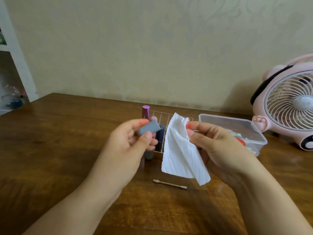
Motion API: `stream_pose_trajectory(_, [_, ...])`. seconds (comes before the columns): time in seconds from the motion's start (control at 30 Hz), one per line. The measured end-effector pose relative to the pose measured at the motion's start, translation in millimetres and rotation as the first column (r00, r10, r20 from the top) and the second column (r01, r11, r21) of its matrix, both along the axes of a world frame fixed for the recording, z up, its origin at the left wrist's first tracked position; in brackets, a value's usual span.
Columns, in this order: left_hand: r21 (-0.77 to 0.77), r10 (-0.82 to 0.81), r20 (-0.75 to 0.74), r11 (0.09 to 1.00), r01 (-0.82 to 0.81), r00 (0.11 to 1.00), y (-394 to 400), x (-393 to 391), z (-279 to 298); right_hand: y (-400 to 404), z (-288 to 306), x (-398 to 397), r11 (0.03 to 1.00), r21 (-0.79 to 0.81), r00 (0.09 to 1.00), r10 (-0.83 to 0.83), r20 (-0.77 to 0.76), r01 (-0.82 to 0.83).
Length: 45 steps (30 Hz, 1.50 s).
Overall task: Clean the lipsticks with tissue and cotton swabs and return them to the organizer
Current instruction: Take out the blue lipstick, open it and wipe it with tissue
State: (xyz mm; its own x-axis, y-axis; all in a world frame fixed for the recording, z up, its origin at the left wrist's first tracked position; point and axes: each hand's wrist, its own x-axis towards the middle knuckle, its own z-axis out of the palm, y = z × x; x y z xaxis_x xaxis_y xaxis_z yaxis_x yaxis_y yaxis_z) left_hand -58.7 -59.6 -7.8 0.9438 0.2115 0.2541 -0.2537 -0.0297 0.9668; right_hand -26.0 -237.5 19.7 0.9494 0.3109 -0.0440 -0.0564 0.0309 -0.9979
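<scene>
Nearest on the brown wooden table (67, 150): one cotton swab (169, 184), thin pinkish stick, lying flat below both hands. Left hand (128, 143) has fingers and thumb curled round a matte grey lipstick (149, 127), blocky, tilted. Right hand (215, 143) pinches the top of a white tissue (179, 155), ribbed and soft, hanging loose; it sits just beside the lipstick, not touching it. Behind the hands: clear acrylic organizer (160, 116) with thin dividers, a glossy purple tube (145, 111) at its left. Right of that, clear plastic box (237, 128). Far right, pink fan (291, 107), round wire grille.
</scene>
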Motion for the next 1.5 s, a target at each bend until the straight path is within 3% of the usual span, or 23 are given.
stream_pose_trajectory(0.13, [-0.35,-0.287,-0.11,0.907,0.233,0.952,-3,-4,6,3,0,0,0.997,-0.056,0.996,-0.055,-0.071,0.051])
stream_pose_trajectory(0.2, [-0.442,-0.372,-0.131,0.852,0.282,0.919,-4,-6,9,4,0,0,0.99,-0.134,0.998,-0.048,-0.029,0.044])
stream_pose_trajectory(0.3, [-0.437,-0.378,-0.217,0.862,0.256,0.9,-5,-5,7,4,0,0,0.952,-0.295,0.996,-0.075,0.05,0.086])
stream_pose_trajectory(0.4, [-0.429,-0.365,-0.235,0.87,0.241,0.901,-5,-5,7,2,6,-5,0.788,-0.61,0.988,0.019,0.153,0.08])
stream_pose_trajectory(0.47, [-0.473,-0.378,-0.206,0.846,0.246,0.903,-5,-7,10,0,10,-8,0.721,-0.693,0.984,0.119,0.135,0.008])
stream_pose_trajectory(0.57, [-0.49,-0.376,-0.219,0.841,0.231,0.9,-4,-7,12,-1,10,-10,0.677,-0.735,0.987,0.142,0.081,-0.037])
stream_pose_trajectory(0.67, [-0.357,-0.323,-0.325,0.912,0.201,0.889,-2,-6,11,-4,8,-7,0.666,-0.737,0.984,0.025,0.177,0.116])
stream_pose_trajectory(0.73, [-0.257,-0.285,-0.408,0.947,0.19,0.867,-2,-4,8,-8,5,-1,0.592,-0.782,0.974,-0.019,0.227,0.194])
stream_pose_trajectory(0.9, [0.1,-0.121,-0.528,0.974,0.203,0.841,-6,2,-1,-11,-12,15,0.402,-0.896,0.98,-0.024,0.196,0.189])
stream_pose_trajectory(1.0, [0.368,-0.01,-0.474,0.906,0.208,0.881,-6,3,-10,-7,-21,22,0.284,-0.944,0.985,-0.042,0.165,0.17])
stream_pose_trajectory(1.1, [0.633,0.118,-0.36,0.76,0.149,0.925,-4,4,-13,-2,-29,26,0.197,-0.966,0.986,-0.044,0.161,0.167])
stream_pose_trajectory(1.2, [0.752,0.172,-0.317,0.645,0.136,0.933,-5,6,-14,-2,-30,23,0.151,-0.969,0.981,-0.037,0.192,0.196])
stream_pose_trajectory(1.3, [0.797,0.192,-0.288,0.591,0.123,0.938,-5,10,-18,-2,-22,16,0.166,-0.94,0.955,-0.047,0.293,0.297])
stream_pose_trajectory(1.4, [0.834,0.204,-0.262,0.54,0.114,0.943,-3,11,-20,-1,-16,12,0.289,-0.879,0.922,-0.038,0.385,0.379])
stream_pose_trajectory(1.5, [0.811,0.2,-0.297,0.569,0.136,0.934,2,11,-19,2,-17,11,0.397,-0.841,0.91,0.034,0.413,0.367])
